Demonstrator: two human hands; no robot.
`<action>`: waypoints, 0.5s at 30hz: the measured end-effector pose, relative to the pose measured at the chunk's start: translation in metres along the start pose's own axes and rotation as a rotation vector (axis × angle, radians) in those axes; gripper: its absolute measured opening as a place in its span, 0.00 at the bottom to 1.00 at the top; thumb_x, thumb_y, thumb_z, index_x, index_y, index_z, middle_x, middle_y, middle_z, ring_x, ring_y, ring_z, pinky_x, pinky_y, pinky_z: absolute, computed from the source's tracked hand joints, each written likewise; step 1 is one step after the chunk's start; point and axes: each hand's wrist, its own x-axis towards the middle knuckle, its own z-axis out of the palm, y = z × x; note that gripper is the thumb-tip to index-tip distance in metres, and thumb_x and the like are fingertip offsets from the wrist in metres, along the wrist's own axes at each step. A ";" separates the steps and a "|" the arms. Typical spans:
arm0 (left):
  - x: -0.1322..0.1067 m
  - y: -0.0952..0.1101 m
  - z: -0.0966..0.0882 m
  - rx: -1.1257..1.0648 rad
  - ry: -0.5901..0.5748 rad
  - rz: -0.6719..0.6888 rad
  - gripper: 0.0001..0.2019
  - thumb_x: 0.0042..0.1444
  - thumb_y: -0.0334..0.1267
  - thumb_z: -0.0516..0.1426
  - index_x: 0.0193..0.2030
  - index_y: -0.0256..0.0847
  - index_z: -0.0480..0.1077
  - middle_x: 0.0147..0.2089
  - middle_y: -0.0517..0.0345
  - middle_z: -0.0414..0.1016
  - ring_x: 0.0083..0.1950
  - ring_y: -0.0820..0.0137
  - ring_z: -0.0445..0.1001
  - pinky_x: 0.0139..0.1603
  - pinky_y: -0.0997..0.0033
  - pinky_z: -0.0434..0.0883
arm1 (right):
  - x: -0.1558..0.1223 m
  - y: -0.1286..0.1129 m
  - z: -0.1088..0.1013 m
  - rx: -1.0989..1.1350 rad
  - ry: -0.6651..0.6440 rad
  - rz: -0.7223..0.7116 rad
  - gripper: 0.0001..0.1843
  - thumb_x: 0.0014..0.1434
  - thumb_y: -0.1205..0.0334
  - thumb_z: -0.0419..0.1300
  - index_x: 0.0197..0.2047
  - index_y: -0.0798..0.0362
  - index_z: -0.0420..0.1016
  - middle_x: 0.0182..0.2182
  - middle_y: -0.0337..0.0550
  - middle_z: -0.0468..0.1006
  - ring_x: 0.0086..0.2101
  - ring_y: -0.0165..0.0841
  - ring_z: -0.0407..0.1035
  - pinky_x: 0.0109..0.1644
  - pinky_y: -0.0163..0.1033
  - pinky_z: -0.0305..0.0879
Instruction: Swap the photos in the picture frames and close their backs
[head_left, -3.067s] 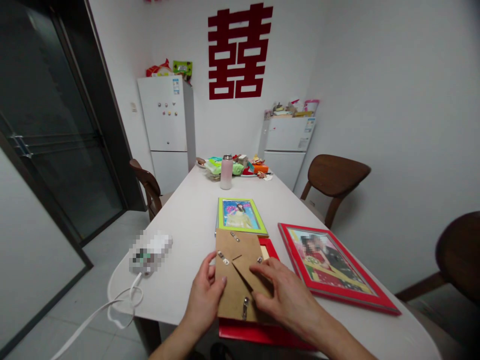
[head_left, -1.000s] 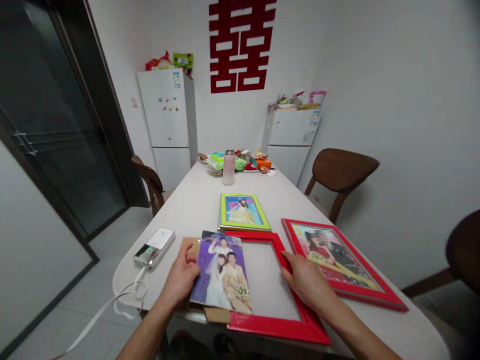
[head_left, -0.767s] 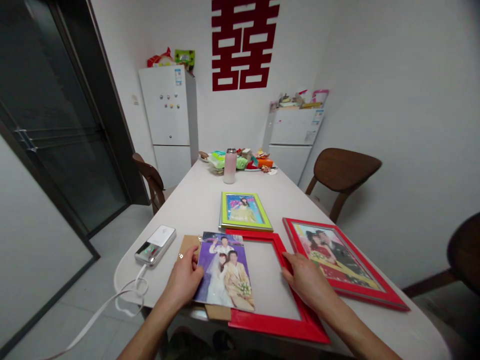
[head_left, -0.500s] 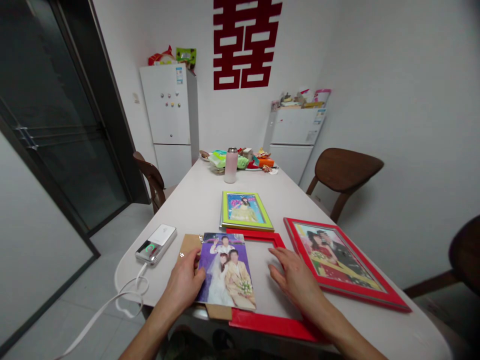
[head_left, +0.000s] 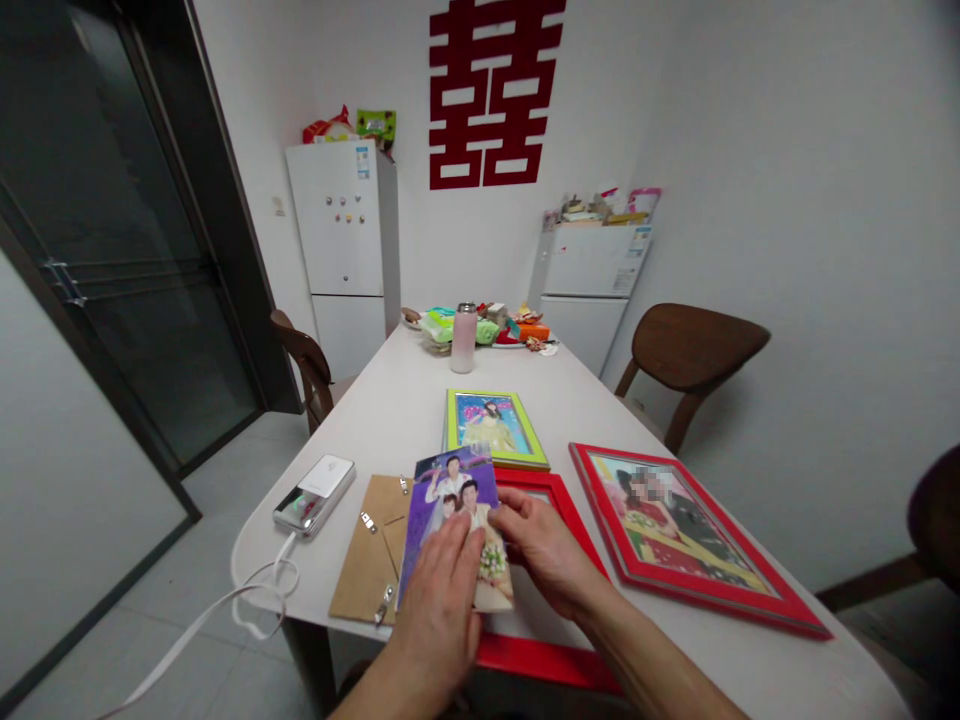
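Note:
A wedding photo print (head_left: 453, 500) with a purple background lies half over the brown cardboard frame back (head_left: 371, 545) and half over the empty red picture frame (head_left: 559, 500). My left hand (head_left: 442, 590) lies flat on the lower part of the print, fingers stretched out. My right hand (head_left: 551, 550) rests on the print's right edge and the glass of the red frame, fingers loosely curled against the paper.
A green-framed photo (head_left: 491, 425) lies farther back and a large red-framed photo (head_left: 690, 535) to the right. A power bank (head_left: 315, 495) with a white cable sits at the left. A pink bottle (head_left: 463, 338) and snacks stand at the far end. Brown chairs (head_left: 694, 350) flank the white table (head_left: 390, 410).
The cardboard back came off the red frame and now lies to its left. My left hand moved from the print's left edge onto it; my right hand came off the frame's right rail.

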 end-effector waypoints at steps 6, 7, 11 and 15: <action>0.023 0.023 -0.011 -0.600 0.458 -0.207 0.18 0.54 0.31 0.46 0.52 0.39 0.60 0.52 0.52 0.66 0.53 0.66 0.63 0.54 0.65 0.59 | -0.011 0.000 -0.002 0.081 0.159 0.010 0.23 0.47 0.55 0.58 0.47 0.54 0.64 0.33 0.44 0.74 0.28 0.28 0.68 0.29 0.33 0.63; 0.026 0.029 -0.010 -0.742 0.495 -0.288 0.17 0.54 0.34 0.47 0.52 0.38 0.60 0.50 0.52 0.67 0.51 0.65 0.65 0.52 0.65 0.61 | -0.010 0.006 -0.006 0.115 0.183 0.045 0.23 0.47 0.56 0.58 0.46 0.53 0.64 0.35 0.44 0.74 0.29 0.29 0.69 0.30 0.34 0.64; 0.031 0.042 0.001 -1.125 0.502 -0.465 0.19 0.50 0.38 0.52 0.49 0.36 0.61 0.46 0.50 0.70 0.48 0.64 0.67 0.50 0.65 0.63 | -0.007 0.023 -0.025 0.354 0.238 0.000 0.19 0.47 0.61 0.56 0.44 0.51 0.64 0.35 0.42 0.76 0.32 0.31 0.70 0.34 0.36 0.65; 0.028 0.030 0.007 -1.191 0.416 -0.480 0.25 0.46 0.34 0.54 0.52 0.35 0.56 0.52 0.45 0.64 0.52 0.63 0.64 0.52 0.65 0.61 | -0.008 0.012 -0.051 0.265 0.313 -0.047 0.21 0.44 0.67 0.53 0.46 0.52 0.64 0.32 0.41 0.77 0.29 0.32 0.71 0.31 0.36 0.66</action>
